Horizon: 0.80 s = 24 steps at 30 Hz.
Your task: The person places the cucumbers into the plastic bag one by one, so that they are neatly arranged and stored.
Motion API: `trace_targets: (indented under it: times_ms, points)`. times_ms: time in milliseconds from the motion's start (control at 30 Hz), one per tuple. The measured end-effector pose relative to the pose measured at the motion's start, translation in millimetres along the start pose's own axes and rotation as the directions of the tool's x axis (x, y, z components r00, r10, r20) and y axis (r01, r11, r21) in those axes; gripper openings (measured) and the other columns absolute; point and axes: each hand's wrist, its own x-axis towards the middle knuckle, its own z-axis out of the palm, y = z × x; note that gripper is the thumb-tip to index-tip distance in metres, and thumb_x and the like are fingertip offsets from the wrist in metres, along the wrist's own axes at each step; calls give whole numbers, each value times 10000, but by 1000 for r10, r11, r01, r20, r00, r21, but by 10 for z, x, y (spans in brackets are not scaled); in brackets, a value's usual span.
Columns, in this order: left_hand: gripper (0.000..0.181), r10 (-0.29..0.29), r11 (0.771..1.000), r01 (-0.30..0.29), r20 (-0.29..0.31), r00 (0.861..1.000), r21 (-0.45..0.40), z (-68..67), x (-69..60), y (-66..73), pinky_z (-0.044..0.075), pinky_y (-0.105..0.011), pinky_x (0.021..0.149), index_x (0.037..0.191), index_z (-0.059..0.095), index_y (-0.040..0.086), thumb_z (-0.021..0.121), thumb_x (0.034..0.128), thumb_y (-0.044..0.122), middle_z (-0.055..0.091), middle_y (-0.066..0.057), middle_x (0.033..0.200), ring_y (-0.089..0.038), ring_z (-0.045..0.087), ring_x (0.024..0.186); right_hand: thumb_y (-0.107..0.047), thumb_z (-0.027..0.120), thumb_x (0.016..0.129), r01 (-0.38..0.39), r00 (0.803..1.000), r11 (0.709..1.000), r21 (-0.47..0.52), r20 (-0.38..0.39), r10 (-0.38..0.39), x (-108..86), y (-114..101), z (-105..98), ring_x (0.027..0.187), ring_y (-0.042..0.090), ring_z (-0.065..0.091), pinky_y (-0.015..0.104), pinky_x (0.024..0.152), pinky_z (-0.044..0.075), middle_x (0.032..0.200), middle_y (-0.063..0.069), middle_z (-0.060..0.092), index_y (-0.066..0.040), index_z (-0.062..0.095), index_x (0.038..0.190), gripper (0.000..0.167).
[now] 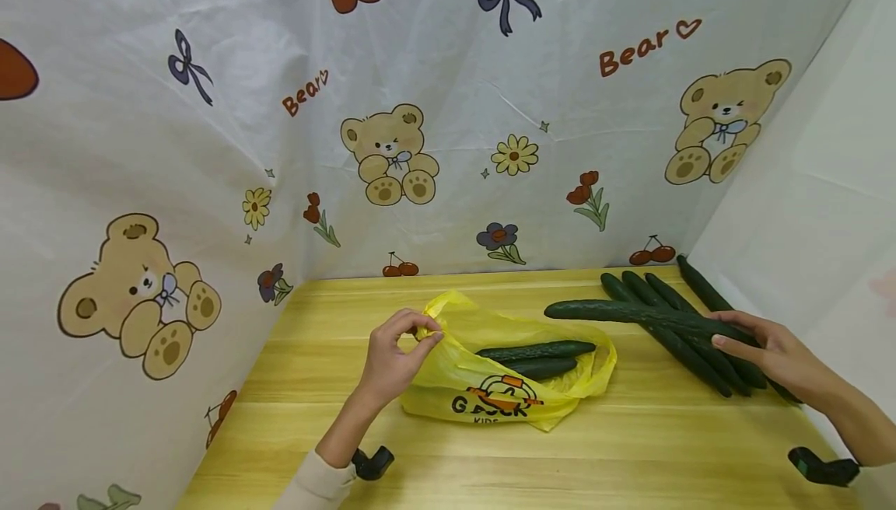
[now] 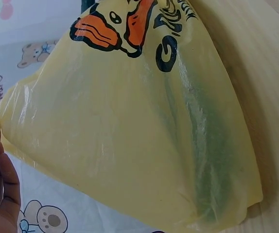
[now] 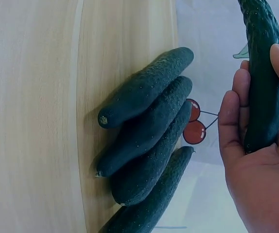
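A yellow plastic bag (image 1: 448, 385) with a printed duck logo lies on its side, its mouth toward the right. My left hand (image 1: 399, 354) pinches the bag's upper left edge between thumb and fingers. Inside the bag, two cucumbers (image 1: 539, 351) show through the opening; a green shape shows through the film in the left wrist view. My right hand (image 1: 770, 347) grips one end of a long cucumber (image 3: 263, 87), held above the table and pointing left toward the bag. Beneath it, several cucumbers (image 3: 144, 90) lie side by side on the wood.
The wooden tabletop (image 1: 574, 463) ends at a printed cloth wall (image 1: 462, 214) behind and on the left. A plain white wall (image 1: 812, 222) stands on the right, close to the cucumbers. Dark wrist devices (image 1: 373, 463) sit at both wrists.
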Motion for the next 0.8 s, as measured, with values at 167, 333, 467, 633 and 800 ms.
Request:
trace_targets:
  times_ms: [167,333,467,633,800]
  points:
    - [125,1,1000,-1,-1,1000,-5,9,12,5,532,-236,795,1024,779,232,823,964,133,768,27,990,-93,635,856,-223,539,1148,1,1000,997,-79,-8,-1,7,5,18,1204,-359,253,92,976,354,1441,-399,394,-121,434,1615,489]
    - [128,8,1000,-8,1,1000,-8,20,14,3,532,-241,791,1027,780,227,824,962,125,769,21,990,-96,636,857,-194,536,1146,10,1000,999,-40,10,-10,36,-44,85,1204,-339,247,597,1124,381,1428,-407,358,-122,458,1591,458]
    - [127,5,1000,-5,2,1000,-15,28,20,-3,531,-245,790,1026,779,230,820,966,126,769,22,993,-98,638,863,-159,558,1132,55,998,996,-68,10,-54,68,-112,162,1211,-349,258,325,1078,440,1403,-398,362,-71,494,1543,425]
    - [119,-4,1000,4,2,1000,-24,47,33,-11,530,-240,796,1019,778,239,816,971,137,768,31,997,-98,640,874,-166,606,1111,94,996,991,-100,6,-94,138,-211,273,1230,-344,277,38,853,341,1418,-368,408,-52,534,1508,420]
    - [116,-9,999,9,6,1000,-35,71,37,-7,528,-235,789,1015,778,234,818,970,135,768,17,988,-103,636,864,-225,636,1102,71,997,988,-134,15,-70,192,-284,384,1225,-311,293,72,864,377,1496,-81,515,-94,561,1496,422]
